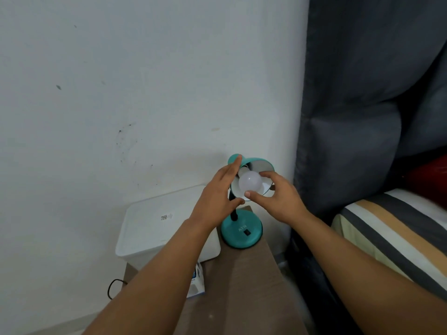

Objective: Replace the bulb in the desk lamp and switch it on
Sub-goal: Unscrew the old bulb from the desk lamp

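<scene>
The bulb (250, 183) sits in the mouth of the teal lamp's shade (260, 165), tilted up toward the camera, with the lamp base (242, 232) standing at the far end of the wooden tabletop (242, 274). Whether this is the old bulb or the new one cannot be told from here.

The likeliest trouble is the lamp itself. The base is small and the head leans forward on a thin neck, so a hard twist could swing the shade or tip the whole lamp — the left hand is what guards against that. A skewed bulb could also bind in the socket's thread, and smooth glass may slip from a fingertip hold. If the rocker switch (246, 232) on the base is on, the socket is live.

The right hand (278, 197) reaches in from the right and pinches the bulb, thumb under its near side and a finger over the top. The left hand (217, 192) lies against the shade's left side with fingers straight, thumb pointing toward the neck, bracing rather than gripping. Both forearms stretch forward over the tabletop, beside a white box (154, 228).
</scene>
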A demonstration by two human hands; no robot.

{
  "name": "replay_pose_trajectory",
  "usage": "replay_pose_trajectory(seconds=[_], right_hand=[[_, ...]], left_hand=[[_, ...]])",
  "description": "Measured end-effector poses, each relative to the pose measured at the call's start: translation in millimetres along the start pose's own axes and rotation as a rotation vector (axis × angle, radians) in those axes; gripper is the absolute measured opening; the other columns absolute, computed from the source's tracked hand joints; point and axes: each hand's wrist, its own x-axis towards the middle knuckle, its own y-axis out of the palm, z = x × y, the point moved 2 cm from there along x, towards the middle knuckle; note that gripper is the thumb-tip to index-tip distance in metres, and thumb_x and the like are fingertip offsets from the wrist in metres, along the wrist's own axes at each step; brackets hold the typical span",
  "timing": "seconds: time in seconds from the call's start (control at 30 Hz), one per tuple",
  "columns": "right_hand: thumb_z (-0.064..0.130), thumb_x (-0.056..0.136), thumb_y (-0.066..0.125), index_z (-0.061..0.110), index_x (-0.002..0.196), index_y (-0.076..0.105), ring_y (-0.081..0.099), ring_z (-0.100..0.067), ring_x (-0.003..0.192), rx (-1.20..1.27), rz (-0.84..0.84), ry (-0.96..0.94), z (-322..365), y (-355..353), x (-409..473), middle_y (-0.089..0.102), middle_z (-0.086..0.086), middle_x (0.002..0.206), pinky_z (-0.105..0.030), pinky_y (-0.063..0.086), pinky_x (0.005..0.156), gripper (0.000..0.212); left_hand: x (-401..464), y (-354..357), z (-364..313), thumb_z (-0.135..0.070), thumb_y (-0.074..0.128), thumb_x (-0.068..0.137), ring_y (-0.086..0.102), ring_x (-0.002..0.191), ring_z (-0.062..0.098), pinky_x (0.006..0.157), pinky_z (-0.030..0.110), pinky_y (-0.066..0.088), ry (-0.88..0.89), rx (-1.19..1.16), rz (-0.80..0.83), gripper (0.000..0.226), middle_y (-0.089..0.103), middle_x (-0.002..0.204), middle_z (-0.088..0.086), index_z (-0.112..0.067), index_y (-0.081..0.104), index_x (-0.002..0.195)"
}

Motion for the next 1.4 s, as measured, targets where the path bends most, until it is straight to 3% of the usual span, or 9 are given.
replay_pose_trajectory(seconds=[0.27,0.37,0.6,0.73,0.97,1.13,1.27,1.4], right_hand=[[0.074,0.064,0.069,0.027,0.118,0.060,0.058,-0.013,0.098,-0.037,-0.074,0.085,-2,14,-2,0.064,0.004,0.117,-0.035,0.055,0.081,0.072],[0.070,0.068,0.070,0.028,0.119,0.060,0.055,-0.011,0.098,-0.017,-0.108,0.078,-3,17,-4,0.063,0.004,0.118,-0.031,0.051,0.079,0.066],[0.042,0.071,0.082,0.029,0.128,0.052,0.052,-0.012,0.107,0.014,-0.165,0.044,-3,22,-5,0.056,0.002,0.126,-0.031,0.049,0.087,0.066],[0.041,0.070,0.082,0.029,0.130,0.047,0.054,-0.019,0.113,0.065,-0.130,0.056,-2,26,-3,0.054,0.000,0.129,-0.041,0.053,0.092,0.071],[0.059,0.064,0.079,0.025,0.125,0.055,0.059,-0.019,0.105,0.125,-0.166,0.120,2,29,-3,0.059,0.001,0.121,-0.039,0.055,0.086,0.074],[0.040,0.074,0.082,0.025,0.129,0.054,0.053,-0.014,0.102,0.133,-0.176,0.099,5,29,-4,0.056,0.000,0.121,-0.026,0.043,0.080,0.063],[0.030,0.074,0.083,0.029,0.131,0.050,0.051,-0.018,0.112,0.130,-0.169,0.077,4,32,-5,0.052,0.000,0.127,-0.027,0.044,0.085,0.065],[0.035,0.071,0.085,0.028,0.134,0.048,0.052,-0.016,0.112,0.173,-0.152,0.089,3,32,-5,0.051,0.004,0.129,-0.033,0.050,0.091,0.073]], left_hand=[[1,-1,3,-0.021,0.079,0.081,0.054,0.119,0.018,0.102,0.041,0.051,0.019,0.024,0.023,0.095,0.041,0.145,0.002,-0.046,0.021,0.153],[2,-4,3,-0.020,0.080,0.080,0.057,0.107,0.014,0.098,0.038,0.052,0.028,0.051,0.035,0.098,0.046,0.138,0.002,-0.047,0.021,0.152],[1,1,5,-0.017,0.081,0.078,0.056,0.115,0.019,0.100,0.041,0.052,0.004,-0.004,0.019,0.101,0.048,0.135,0.003,-0.050,0.020,0.151],[1,1,6,-0.015,0.081,0.078,0.057,0.113,0.018,0.100,0.040,0.052,0.002,-0.015,0.018,0.101,0.049,0.134,0.003,-0.050,0.021,0.151],[1,1,5,-0.012,0.079,0.080,0.058,0.109,0.015,0.098,0.037,0.053,0.007,-0.034,0.017,0.099,0.050,0.130,0.001,-0.052,0.022,0.150],[2,0,6,-0.012,0.081,0.078,0.059,0.111,0.016,0.099,0.037,0.053,0.004,-0.035,0.018,0.102,0.051,0.129,0.002,-0.052,0.022,0.150],[2,-1,7,-0.012,0.081,0.078,0.058,0.111,0.016,0.100,0.036,0.052,0.011,-0.038,0.023,0.101,0.051,0.128,0.001,-0.050,0.022,0.151],[2,-1,7,-0.016,0.079,0.082,0.059,0.112,0.016,0.100,0.037,0.052,0.005,-0.046,0.017,0.096,0.051,0.129,0.001,-0.051,0.022,0.151]])
